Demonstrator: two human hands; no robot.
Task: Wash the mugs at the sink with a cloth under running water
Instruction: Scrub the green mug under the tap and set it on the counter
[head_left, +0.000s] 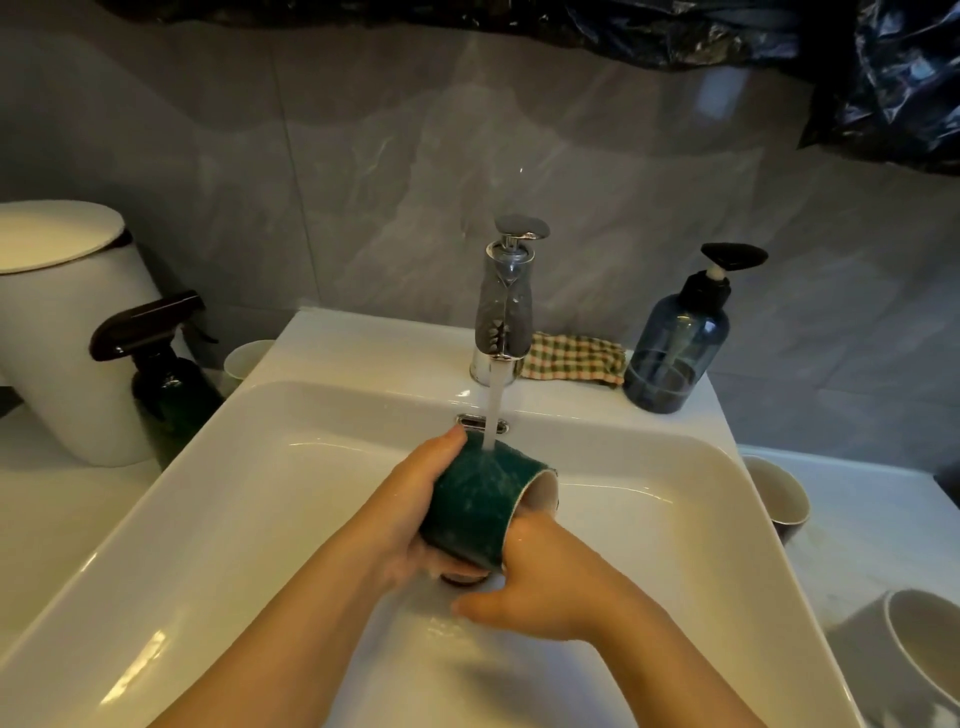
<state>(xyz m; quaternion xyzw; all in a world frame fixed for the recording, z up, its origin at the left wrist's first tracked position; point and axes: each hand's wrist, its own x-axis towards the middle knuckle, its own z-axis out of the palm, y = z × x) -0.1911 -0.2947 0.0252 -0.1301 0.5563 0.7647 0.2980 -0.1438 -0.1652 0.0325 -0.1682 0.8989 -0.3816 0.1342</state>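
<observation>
A mug (544, 492) lies on its side over the white sink (270, 499), its pale mouth turned to the right. A dark green cloth (478, 499) is wrapped round its body. Water (494, 405) runs from the chrome tap (505, 312) onto the top of the cloth. My left hand (410, 509) grips the cloth-covered mug from the left, thumb on top. My right hand (535, 582) holds the mug from below at its mouth end; its fingers are hidden under the mug and the thumb sticks out to the left.
A checked cloth (571, 359) lies behind the tap beside a blue soap pump bottle (675, 345). Two pale mugs (779, 499) (919, 660) stand on the counter at the right, and a cup (245, 358) at the left. A dark spray bottle (166, 384) and white bin (67, 332) stand left.
</observation>
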